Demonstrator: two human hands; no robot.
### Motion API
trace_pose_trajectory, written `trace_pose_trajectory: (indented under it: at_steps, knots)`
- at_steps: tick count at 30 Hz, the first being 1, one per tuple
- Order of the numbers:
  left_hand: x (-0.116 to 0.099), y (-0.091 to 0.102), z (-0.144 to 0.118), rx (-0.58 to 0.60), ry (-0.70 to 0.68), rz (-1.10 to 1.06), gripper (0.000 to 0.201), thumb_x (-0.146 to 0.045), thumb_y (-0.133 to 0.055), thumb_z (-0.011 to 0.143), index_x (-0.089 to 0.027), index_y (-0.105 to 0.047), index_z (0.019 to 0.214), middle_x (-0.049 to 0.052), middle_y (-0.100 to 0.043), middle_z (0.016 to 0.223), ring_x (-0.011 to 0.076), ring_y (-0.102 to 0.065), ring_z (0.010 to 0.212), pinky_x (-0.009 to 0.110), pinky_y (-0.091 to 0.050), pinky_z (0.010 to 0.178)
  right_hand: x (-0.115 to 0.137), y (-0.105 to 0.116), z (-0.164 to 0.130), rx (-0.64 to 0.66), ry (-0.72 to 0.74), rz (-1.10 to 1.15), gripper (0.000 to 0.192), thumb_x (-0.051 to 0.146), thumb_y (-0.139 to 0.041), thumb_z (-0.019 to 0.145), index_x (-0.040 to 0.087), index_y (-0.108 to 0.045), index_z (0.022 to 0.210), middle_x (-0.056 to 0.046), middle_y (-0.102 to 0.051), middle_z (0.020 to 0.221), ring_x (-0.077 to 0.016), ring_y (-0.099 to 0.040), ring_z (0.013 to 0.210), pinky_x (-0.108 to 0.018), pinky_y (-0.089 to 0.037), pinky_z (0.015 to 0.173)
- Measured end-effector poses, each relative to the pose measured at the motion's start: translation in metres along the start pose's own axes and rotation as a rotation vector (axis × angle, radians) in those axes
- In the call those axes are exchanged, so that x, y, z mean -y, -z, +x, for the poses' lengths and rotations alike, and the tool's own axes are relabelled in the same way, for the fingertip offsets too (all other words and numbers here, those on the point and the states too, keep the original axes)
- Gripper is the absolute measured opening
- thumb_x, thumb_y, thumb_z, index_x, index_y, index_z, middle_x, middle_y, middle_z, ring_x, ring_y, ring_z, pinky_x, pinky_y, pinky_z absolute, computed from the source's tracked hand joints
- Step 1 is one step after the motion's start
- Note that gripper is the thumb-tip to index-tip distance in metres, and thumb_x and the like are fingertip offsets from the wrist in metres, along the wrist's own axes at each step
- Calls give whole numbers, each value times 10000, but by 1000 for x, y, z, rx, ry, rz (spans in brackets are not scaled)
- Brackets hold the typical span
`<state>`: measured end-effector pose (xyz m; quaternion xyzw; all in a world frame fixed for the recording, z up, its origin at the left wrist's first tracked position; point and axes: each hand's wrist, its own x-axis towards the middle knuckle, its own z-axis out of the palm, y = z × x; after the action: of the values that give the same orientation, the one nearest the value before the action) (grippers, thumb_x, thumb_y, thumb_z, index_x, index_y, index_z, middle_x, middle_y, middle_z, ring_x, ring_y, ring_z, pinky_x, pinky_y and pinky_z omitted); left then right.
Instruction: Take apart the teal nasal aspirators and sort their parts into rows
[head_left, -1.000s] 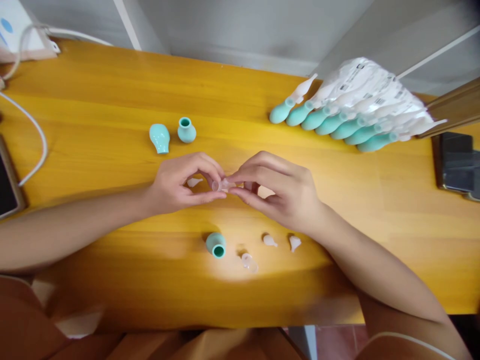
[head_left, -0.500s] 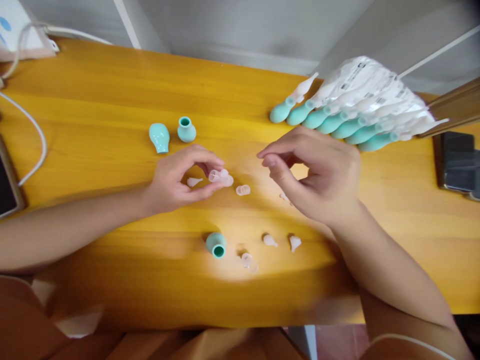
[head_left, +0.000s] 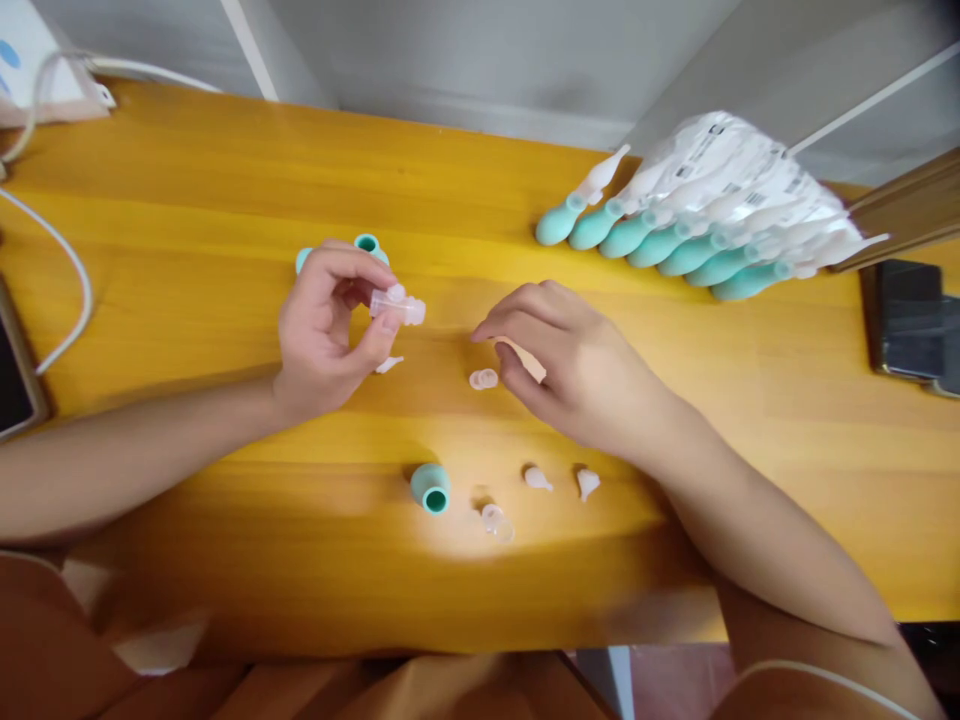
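Observation:
My left hand (head_left: 330, 325) pinches a clear plastic connector (head_left: 398, 304) between thumb and fingers, above the table. Behind that hand stand a teal rubber bulb (head_left: 367, 246) with its mouth up and a second one, mostly covered. A small white tip (head_left: 390, 365) lies just below the left thumb. My right hand (head_left: 559, 365) is empty, its thumb and curled index finger apart, near another clear connector (head_left: 484, 379) on the table. Closer to me are a teal bulb (head_left: 430, 488) with its opening facing me, a third clear connector (head_left: 496, 521) and two white tips (head_left: 538, 478).
Several teal bulbs with white nozzles (head_left: 652, 240) stand in a row at the back right, against a clear plastic bag (head_left: 720, 150). A black phone-like object (head_left: 907, 320) lies at the right. White cables (head_left: 75, 240) and a dark-screened device (head_left: 15, 360) are at the left.
My left hand has moved up and left with the connector, covering part of the bulbs behind. My right hand has moved left towards the connector on the table, and its thumb and index finger have parted.

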<state>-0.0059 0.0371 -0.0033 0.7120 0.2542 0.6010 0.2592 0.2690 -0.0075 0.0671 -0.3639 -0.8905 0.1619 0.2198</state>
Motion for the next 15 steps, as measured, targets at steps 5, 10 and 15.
trace_pose_trajectory:
  at_steps: [5, 10, 15]
  knots:
    - [6, 1, -1, 46, 10, -17, 212, -405, -787, 1063, -338, -720, 1253, 48, -642, 1047, 189, -633, 846, 353, -574, 681, 10, -1, 1, -13, 42, -21, 290, 91, -564, 1054, 245, -739, 1227, -128, -771, 1195, -329, -703, 1102, -519, -584, 979]
    - [5, -1, -3, 37, 25, -54, 221, -432, -786, 1068, -332, -710, 1251, 48, -635, 1056, 196, -670, 884, 334, -593, 701, 6, 12, 0, 10, -33, -28, 353, 67, -500, 1072, 241, -731, 1274, -136, -761, 1210, -335, -721, 1129, -529, -603, 979]
    - [2, 0, -6, 54, 3, -34, 168, -380, -726, 1103, -316, -700, 1257, 53, -637, 1080, 199, -671, 923, 342, -599, 742, 8, 5, 12, 69, 9, 9, 288, 129, -540, 1100, 238, -726, 1291, -145, -763, 1241, -352, -709, 1187, -571, -604, 1036]
